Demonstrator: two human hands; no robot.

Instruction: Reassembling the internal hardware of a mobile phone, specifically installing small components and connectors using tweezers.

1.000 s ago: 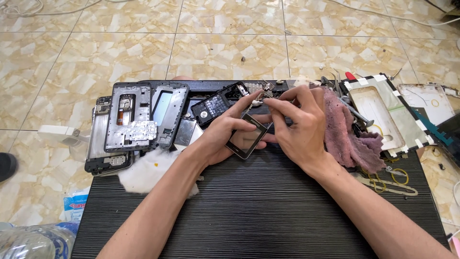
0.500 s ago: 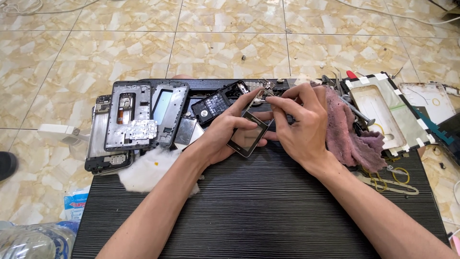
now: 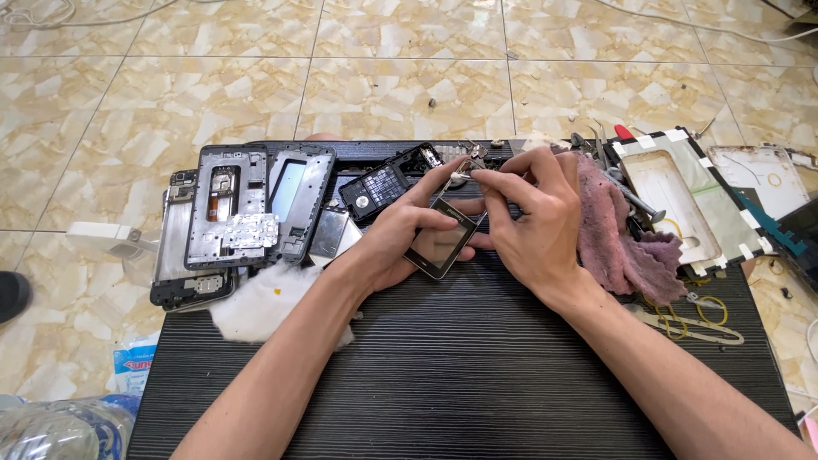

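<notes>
Work in hand: a small dark phone screen panel is held just above the black ribbed board, at frame centre. The left hand is closed around the panel's lower-left edge, thumb lying across the glass. The right hand is curled, fingertips pinched at the panel's top edge on what appears to be a thin tool or small part; it is too small to identify.

Progress, as judged: disassembly appears well advanced. Several stripped grey phone frames lie stacked at left of centre, and a dark keypad unit sits just behind the hands. The panel is already separate from any housing; work at its top edge looks unfinished.

Condition of the panel: rectangular, glossy, dark-bordered, tilted toward the camera, no cracks visible.

Surroundings: a mauve cloth beside the right hand, a white wad under the left forearm, and a white-edged tray at upper right.
</notes>
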